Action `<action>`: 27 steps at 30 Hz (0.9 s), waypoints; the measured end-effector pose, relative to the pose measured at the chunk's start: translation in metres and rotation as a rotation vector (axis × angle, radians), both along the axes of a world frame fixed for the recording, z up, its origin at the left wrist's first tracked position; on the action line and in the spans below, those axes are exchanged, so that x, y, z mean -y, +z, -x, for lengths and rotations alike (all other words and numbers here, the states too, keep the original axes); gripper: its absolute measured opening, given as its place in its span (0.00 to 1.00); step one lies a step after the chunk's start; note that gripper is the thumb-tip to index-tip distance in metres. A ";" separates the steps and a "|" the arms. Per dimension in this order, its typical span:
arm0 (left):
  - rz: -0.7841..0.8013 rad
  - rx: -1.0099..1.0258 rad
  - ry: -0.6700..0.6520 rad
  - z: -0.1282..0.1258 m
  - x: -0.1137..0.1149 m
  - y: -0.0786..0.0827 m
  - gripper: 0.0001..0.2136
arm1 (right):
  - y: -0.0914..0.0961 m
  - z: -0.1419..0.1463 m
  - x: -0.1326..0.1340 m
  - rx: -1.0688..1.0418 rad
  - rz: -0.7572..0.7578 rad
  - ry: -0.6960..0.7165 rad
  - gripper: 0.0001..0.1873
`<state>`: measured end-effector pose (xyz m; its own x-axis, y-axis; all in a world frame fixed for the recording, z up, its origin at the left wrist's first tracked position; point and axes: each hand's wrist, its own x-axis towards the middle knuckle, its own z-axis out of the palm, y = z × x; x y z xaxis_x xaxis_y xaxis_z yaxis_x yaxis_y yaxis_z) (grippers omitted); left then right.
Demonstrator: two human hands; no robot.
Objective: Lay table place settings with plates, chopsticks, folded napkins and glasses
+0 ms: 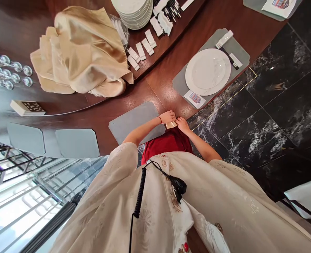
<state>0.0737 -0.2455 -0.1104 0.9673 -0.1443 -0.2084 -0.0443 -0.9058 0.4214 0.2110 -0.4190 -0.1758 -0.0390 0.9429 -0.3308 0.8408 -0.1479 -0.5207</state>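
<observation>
My left hand [167,116] and my right hand [182,124] meet at the edge of the dark wooden table [155,88], both closed on a small folded beige cloth [170,124] between them. The hands are just right of a bare grey placemat [135,121]. My red skirt lies directly below the cloth.
A pile of beige napkins [83,52] lies on the raised centre. A white plate stack [134,12], white chopstick rests [142,49], a set placemat with a plate [207,71] and card [194,98], more grey mats [77,142], and glasses [5,70] surround it. Black marble floor [276,98] lies at right.
</observation>
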 end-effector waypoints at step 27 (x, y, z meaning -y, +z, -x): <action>0.062 -0.375 0.499 -0.037 -0.001 0.002 0.15 | 0.025 -0.011 0.034 -0.370 -0.004 0.081 0.27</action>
